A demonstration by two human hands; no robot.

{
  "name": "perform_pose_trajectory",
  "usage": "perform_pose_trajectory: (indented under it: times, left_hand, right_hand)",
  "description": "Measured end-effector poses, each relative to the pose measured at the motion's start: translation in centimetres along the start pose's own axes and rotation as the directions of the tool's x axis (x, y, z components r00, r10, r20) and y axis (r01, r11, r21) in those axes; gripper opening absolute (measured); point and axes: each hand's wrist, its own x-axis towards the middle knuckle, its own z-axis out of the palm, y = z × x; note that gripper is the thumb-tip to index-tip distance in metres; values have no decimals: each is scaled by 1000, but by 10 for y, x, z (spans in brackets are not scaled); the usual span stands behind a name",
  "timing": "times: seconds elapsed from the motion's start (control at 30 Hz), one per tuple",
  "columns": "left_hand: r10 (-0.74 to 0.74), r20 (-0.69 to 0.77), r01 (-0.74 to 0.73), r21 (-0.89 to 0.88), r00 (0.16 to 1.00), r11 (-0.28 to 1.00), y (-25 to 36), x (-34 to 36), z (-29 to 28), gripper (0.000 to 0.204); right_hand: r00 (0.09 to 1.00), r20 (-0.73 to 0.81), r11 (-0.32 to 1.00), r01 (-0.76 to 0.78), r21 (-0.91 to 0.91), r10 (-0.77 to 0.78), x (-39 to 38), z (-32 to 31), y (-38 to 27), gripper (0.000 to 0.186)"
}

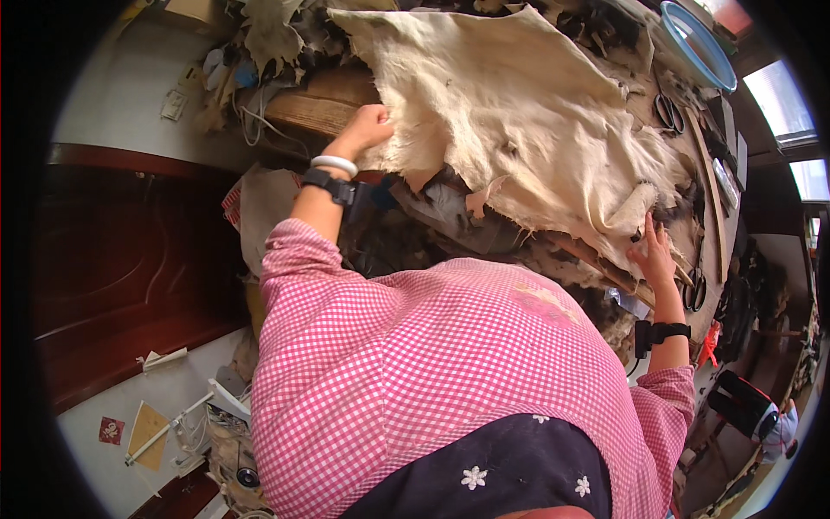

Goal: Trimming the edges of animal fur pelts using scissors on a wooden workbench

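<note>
A large pale cream animal hide [510, 112] lies spread across the cluttered work table, with ragged edges and a wrinkled surface. My left hand [365, 128] is closed on the hide's left edge, a white bangle and black band on that wrist. At the hide's lower right, my right hand [654, 253] rests with fingers stretched out against a curled, rolled edge [633, 208]. Black-handled scissors [670, 112] lie just right of the hide, and another dark pair [694, 288] is beside my right hand.
A wooden board [311, 104] shows under the hide. More hides and scraps [277, 30] pile at the back. A blue basin [696, 43] sits at upper right, long strips [709, 177] lie along the right edge, and a dark red wooden panel [138, 272] stands at left.
</note>
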Motion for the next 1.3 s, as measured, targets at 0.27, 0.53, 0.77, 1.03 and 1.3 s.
perform_pose_trajectory:
  times: [0.27, 0.53, 0.77, 1.03, 1.3]
  left_hand:
    - [-190, -4, 190, 23, 982, 982, -41, -31, -20, 34]
    - [-269, -261, 332, 238, 927, 913, -10, -40, -40, 30]
    - [389, -265, -358, 158, 882, 920, 88, -40, 33, 39]
    - [422, 72, -428, 123, 904, 895, 159, -30, 123, 30]
    - [381, 75, -365, -169, 922, 916, 141, -40, 75, 32]
  right_hand:
    - [1000, 18, 1000, -8, -5, 8, 2, -2, 0, 101]
    - [999, -16, 999, 46, -22, -46, 3, 5, 10, 94]
    - [999, -19, 998, 44, -36, -45, 1, 2, 6, 93]
    - [999, -20, 999, 44, -26, -44, 3, 5, 5, 94]
    - [997, -67, 999, 34, -17, -35, -5, 6, 10, 92]
